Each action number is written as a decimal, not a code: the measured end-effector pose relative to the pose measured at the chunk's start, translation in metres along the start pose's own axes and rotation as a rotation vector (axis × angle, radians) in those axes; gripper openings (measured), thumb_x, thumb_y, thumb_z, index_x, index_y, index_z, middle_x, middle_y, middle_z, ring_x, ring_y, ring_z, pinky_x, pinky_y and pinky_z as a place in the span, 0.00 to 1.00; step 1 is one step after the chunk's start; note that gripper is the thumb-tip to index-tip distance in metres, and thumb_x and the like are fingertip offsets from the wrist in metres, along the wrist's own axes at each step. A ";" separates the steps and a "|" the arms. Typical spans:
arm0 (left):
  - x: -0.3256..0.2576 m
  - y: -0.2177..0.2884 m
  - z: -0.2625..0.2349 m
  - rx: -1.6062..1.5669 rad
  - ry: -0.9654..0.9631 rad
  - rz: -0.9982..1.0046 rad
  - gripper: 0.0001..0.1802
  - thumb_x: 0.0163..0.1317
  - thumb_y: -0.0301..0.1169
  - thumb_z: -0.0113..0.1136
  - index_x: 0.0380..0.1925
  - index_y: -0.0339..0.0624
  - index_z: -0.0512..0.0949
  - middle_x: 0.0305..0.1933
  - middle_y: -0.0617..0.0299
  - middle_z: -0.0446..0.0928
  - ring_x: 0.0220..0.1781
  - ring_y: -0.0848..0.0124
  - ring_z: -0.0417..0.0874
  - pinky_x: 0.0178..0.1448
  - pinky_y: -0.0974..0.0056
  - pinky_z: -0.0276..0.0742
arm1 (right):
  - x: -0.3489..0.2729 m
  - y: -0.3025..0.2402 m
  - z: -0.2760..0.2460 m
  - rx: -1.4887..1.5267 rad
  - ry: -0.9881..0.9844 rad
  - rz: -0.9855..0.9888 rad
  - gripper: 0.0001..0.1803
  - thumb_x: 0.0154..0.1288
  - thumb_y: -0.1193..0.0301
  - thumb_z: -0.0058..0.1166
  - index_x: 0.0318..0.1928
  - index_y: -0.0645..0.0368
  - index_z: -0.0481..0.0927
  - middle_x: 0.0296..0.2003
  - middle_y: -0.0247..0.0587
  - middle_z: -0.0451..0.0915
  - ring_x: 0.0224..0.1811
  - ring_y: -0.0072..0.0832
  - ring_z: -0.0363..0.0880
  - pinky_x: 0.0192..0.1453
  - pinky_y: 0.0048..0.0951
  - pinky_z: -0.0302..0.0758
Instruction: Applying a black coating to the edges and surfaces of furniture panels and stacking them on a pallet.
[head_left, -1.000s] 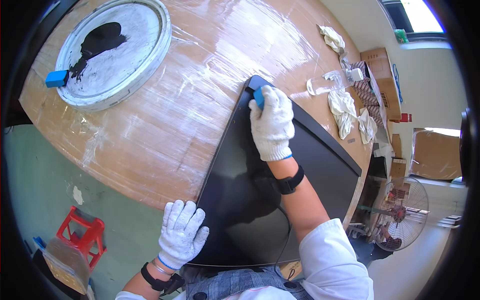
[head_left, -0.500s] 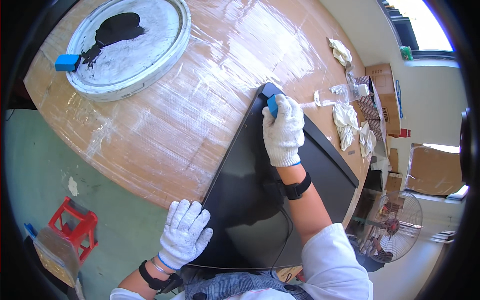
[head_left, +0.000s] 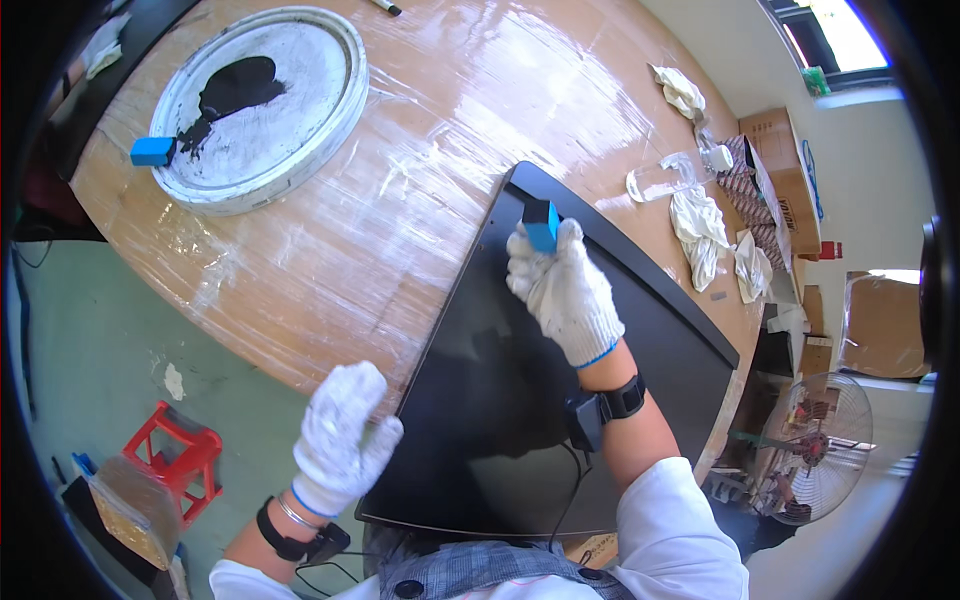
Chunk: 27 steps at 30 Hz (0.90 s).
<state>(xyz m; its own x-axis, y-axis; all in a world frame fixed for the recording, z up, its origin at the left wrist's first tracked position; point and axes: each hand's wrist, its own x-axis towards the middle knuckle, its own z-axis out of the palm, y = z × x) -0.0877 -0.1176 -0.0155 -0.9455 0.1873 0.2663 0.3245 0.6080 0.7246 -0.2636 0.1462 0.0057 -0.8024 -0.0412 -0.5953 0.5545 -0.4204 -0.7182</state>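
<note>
A blue block sponge (head_left: 541, 228) with a black face stands up between the fingers of my white-gloved right hand (head_left: 572, 300). That hand is above the far part of a large glossy black panel (head_left: 480, 400), near its raised far edge strip. My left hand (head_left: 343, 440), also gloved in white, is beside the panel's left edge, thumb apart from the fingers and holding nothing. On the table at the far left lies a round white lid (head_left: 310, 140) with a black smear (head_left: 238, 88) on it. A second blue sponge (head_left: 153, 152) rests at the lid's left rim.
The table (head_left: 300, 270) is covered in clear film. A clear plastic bottle (head_left: 660, 180) lies among crumpled white gloves (head_left: 697, 235) at the right. A red stool (head_left: 180, 455) stands lower left, a fan (head_left: 815, 445) at right. Another person's gloved hand (head_left: 102, 45) shows far left.
My right hand has drawn back from the panel's far corner, and the sponge now turns its black face up. My left hand has come off the panel's edge, its fingers closer together.
</note>
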 end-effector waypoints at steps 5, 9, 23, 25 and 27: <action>0.069 0.010 -0.005 -0.237 0.051 -0.078 0.21 0.67 0.30 0.64 0.58 0.33 0.78 0.58 0.46 0.79 0.60 0.53 0.80 0.67 0.55 0.74 | -0.028 0.016 -0.004 0.211 -0.427 0.100 0.35 0.79 0.42 0.33 0.54 0.64 0.75 0.33 0.38 0.76 0.30 0.26 0.69 0.36 0.30 0.71; 0.119 0.033 0.018 -0.400 -0.013 -0.063 0.23 0.69 0.29 0.63 0.61 0.31 0.74 0.59 0.50 0.79 0.59 0.60 0.81 0.66 0.58 0.74 | -0.049 0.021 -0.002 0.054 -0.538 0.067 0.36 0.80 0.41 0.30 0.56 0.63 0.74 0.32 0.39 0.76 0.30 0.28 0.69 0.35 0.31 0.72; 0.190 0.002 0.060 -0.297 -0.039 -0.324 0.22 0.62 0.31 0.68 0.55 0.39 0.78 0.47 0.61 0.81 0.45 0.72 0.81 0.53 0.65 0.78 | -0.063 -0.024 -0.136 -1.171 0.257 -0.636 0.13 0.74 0.65 0.53 0.51 0.58 0.83 0.35 0.43 0.84 0.34 0.34 0.83 0.42 0.33 0.80; 0.204 -0.012 0.066 -0.246 -0.004 -0.338 0.21 0.60 0.33 0.69 0.53 0.39 0.80 0.47 0.57 0.82 0.44 0.68 0.82 0.51 0.63 0.79 | -0.061 -0.028 -0.166 -1.535 0.334 -0.915 0.11 0.68 0.69 0.58 0.48 0.56 0.83 0.34 0.45 0.83 0.35 0.41 0.83 0.43 0.37 0.80; 0.215 -0.021 0.072 -0.150 0.014 -0.270 0.21 0.60 0.34 0.68 0.53 0.39 0.80 0.47 0.56 0.83 0.43 0.67 0.83 0.51 0.63 0.79 | -0.059 -0.022 -0.184 -1.440 0.351 -0.941 0.09 0.62 0.73 0.63 0.43 0.55 0.84 0.31 0.43 0.82 0.34 0.43 0.82 0.41 0.41 0.79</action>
<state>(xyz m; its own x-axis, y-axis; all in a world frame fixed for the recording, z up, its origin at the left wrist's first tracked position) -0.2998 -0.0345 -0.0195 -0.9980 0.0230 0.0594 0.0628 0.5138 0.8556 -0.1878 0.3246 -0.0097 -0.9627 -0.0160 0.2700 -0.1371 0.8895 -0.4360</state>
